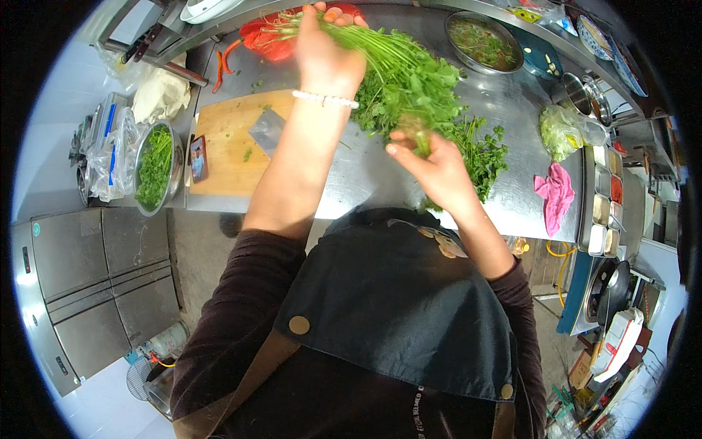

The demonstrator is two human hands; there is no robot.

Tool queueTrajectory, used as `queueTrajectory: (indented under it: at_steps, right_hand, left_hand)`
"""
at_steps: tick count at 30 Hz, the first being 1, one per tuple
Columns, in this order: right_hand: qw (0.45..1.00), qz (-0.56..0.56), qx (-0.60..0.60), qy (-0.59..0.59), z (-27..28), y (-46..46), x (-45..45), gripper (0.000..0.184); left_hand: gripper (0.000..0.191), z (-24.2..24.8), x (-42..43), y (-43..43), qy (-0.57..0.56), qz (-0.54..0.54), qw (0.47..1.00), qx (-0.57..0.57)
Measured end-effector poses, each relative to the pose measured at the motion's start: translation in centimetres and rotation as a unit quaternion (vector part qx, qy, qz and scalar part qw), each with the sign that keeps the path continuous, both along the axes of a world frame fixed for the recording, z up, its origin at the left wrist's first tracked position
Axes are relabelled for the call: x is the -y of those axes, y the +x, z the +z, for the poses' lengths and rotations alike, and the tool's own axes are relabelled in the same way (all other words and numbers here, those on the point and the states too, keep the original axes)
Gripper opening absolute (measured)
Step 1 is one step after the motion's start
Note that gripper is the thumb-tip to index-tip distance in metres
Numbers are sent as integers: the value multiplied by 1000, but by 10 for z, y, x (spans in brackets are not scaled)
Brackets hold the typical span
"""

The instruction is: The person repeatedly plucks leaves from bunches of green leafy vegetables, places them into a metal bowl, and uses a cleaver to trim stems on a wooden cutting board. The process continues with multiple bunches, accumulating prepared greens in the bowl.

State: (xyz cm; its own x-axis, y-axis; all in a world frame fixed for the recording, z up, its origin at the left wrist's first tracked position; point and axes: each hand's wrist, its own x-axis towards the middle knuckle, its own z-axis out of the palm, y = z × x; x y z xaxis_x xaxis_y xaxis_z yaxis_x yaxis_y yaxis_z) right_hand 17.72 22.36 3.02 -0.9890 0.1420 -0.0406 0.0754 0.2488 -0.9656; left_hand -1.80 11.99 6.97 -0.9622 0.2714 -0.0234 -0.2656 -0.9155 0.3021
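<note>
My left hand (332, 60) is closed around the stems of a large bunch of cilantro (417, 77), close to its stringy pale roots. The leaves fan out to the right over the steel counter. Nearer to me, my right hand (433, 170) pinches a small clump of stems (421, 140), blurred by motion. Beside that hand lies a loose pile of cilantro (482, 156). Left of my left forearm is a wooden cutting board (225, 120) with leaf scraps and a broad metal blade (267, 131), its handle hidden.
A phone (198, 158) rests on the board's left edge, beside a steel bowl of greens (156, 167). Red chillies (220, 68) and a red plastic bag (269, 41) lie at the back. To the right are a steel basin (485, 43), a pink cloth (554, 197) and seasoning tins (602, 203).
</note>
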Motion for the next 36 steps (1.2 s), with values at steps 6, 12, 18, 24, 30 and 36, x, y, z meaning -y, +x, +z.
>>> queueTrajectory:
  at_steps: [6, 12, 18, 24, 30, 36]
  right_hand:
    - [996, -63, -32, -48, -23, -17, 19, 44]
    - [974, -72, -34, -210, -30, -33, 21, 38]
    - [981, -74, -66, -165, -28, -34, 18, 25]
    - [994, -37, 17, -101, -37, -23, 6, 26]
    - [991, -25, 36, 125, -82, 26, -58, 20]
    - [973, -116, 80, 185, -100, 46, -106, 51]
  left_hand:
    - [20, 13, -14, 17, -11, 32, 999, 25]
    - [19, 20, -20, 31, -9, 26, 999, 36]
    - [21, 22, -24, 39, -1, 21, 996, 88]
    - [22, 21, -17, 30, 78, -62, 994, 34]
    - [17, 42, 24, 4, 230, -141, 961, -59]
    - [18, 51, 38, 2, 268, -238, 929, -90]
